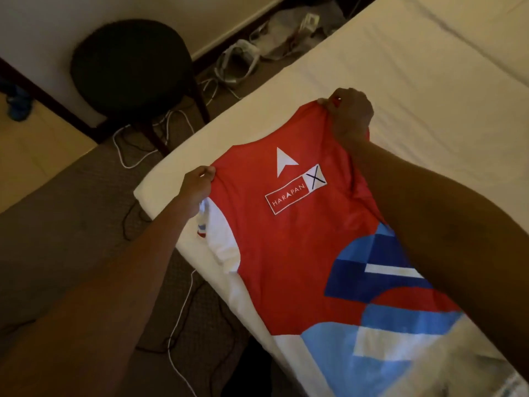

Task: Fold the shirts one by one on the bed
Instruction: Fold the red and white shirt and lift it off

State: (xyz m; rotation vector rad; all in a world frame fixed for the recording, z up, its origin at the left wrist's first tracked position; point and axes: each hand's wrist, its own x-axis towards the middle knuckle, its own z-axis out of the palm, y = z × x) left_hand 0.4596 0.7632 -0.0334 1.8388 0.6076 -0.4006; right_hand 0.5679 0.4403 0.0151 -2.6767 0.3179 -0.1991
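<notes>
Two hands on one shirt (286, 253) | left hand (199, 181) pinches the shoulder by the bed (429, 81) edge | right hand (349, 116) pinches the other shoulder, farther in | shirt lies lengthwise from hands toward the person, along that edge

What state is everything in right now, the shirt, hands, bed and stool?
Red shirt: unfolded, lying print side up on the bed.
Left hand: grips the shirt's edge.
Right hand: grips the shirt's bunched far end.
Bed: covered with a white sheet.
Stool: upright on the floor.
White cable: loose on the floor.
</notes>
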